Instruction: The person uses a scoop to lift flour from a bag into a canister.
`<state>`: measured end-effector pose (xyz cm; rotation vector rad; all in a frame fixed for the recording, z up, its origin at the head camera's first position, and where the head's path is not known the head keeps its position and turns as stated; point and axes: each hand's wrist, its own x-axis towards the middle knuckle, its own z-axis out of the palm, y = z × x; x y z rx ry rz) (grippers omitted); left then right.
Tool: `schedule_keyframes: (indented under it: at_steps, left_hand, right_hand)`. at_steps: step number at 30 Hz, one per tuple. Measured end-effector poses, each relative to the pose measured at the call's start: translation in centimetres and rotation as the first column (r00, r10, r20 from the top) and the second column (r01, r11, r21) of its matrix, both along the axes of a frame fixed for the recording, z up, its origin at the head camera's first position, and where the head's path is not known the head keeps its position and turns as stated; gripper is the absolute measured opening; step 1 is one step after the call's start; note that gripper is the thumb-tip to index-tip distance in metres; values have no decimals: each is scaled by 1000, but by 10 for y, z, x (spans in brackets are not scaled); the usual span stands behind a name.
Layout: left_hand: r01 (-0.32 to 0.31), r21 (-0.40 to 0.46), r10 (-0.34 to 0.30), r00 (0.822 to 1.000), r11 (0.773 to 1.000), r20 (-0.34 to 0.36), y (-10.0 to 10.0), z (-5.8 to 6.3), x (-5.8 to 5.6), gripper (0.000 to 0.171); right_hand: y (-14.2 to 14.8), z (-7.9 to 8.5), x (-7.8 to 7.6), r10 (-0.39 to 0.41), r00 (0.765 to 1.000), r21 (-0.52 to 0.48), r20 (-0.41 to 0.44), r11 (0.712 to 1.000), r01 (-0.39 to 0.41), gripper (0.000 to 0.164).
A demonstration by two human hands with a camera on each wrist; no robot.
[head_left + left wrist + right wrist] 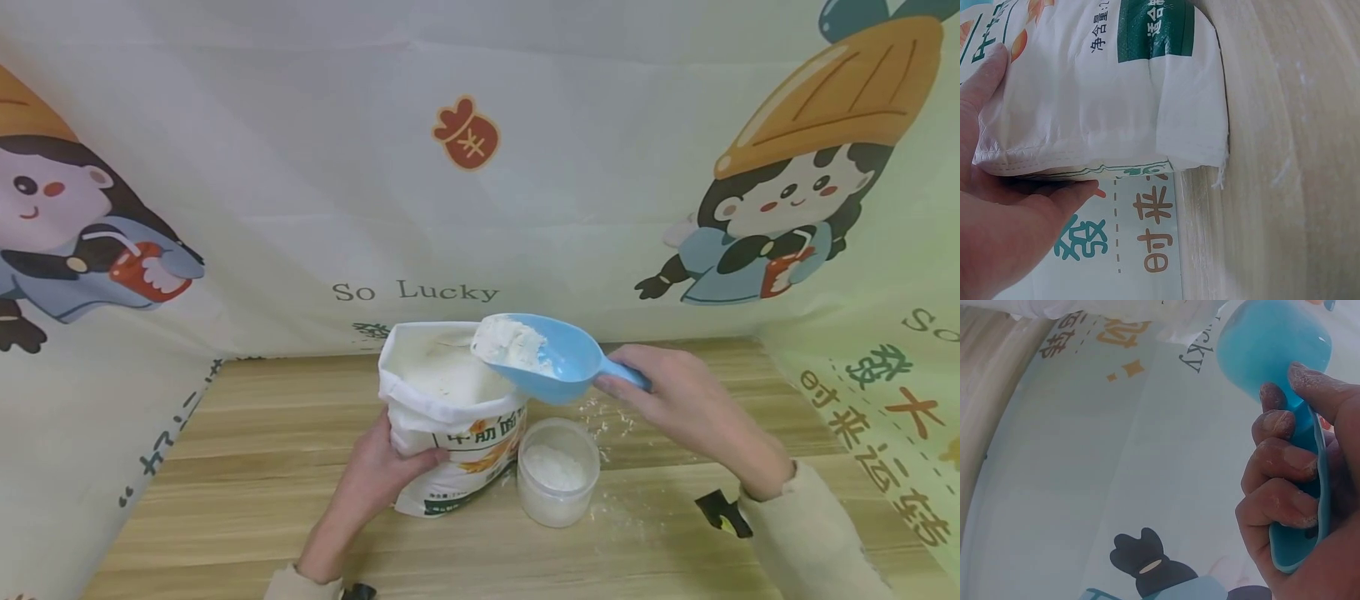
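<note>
In the head view, a white flour bag (468, 454) with a rolled-down rim stands upright, white flour (450, 375) visible inside. My left hand (378, 471) grips its left side, thumb across the front; in the left wrist view the other fingers reach round the bag's edge. My right hand (678, 404) holds a blue scoop (573, 358) by its handle, fingers curled round it in the right wrist view. The scoop carries a heap of flour, its tip over the bag's right rim. Below it stands a clear round jar (558, 500) partly filled with white powder.
Spilled flour (611, 421) dots the wooden tabletop (247, 467) right of the jar. A printed cloth (360, 167) forms walls at the back and sides. A small black piece (723, 512) shows beside the right sleeve.
</note>
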<state>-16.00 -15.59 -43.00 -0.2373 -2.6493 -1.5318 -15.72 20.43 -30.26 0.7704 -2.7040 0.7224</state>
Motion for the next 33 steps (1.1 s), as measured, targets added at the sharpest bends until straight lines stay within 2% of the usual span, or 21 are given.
schedule_keyframes:
  at_steps: [6, 17, 27, 33]
  left_hand:
    - [-4, -4, 4, 1000, 1000, 7, 1, 0, 0, 77]
    - [-6, 2, 6, 1000, 1000, 20, 2, -1, -1, 79]
    - [6, 4, -6, 1000, 1000, 28, 0, -1, -1, 78]
    - [5, -7, -5, 1000, 1000, 24, 1, -1, -1, 78]
  right_hand:
    - [7, -2, 3, -11, 1000, -3, -13, 1000, 11, 9]
    - [23, -8, 11, -21, 1000, -26, 11, 999, 21, 10]
    - [44, -17, 20, -15, 1000, -18, -22, 1000, 14, 6]
    - [58, -25, 27, -41, 999, -1, -32, 999, 40, 16]
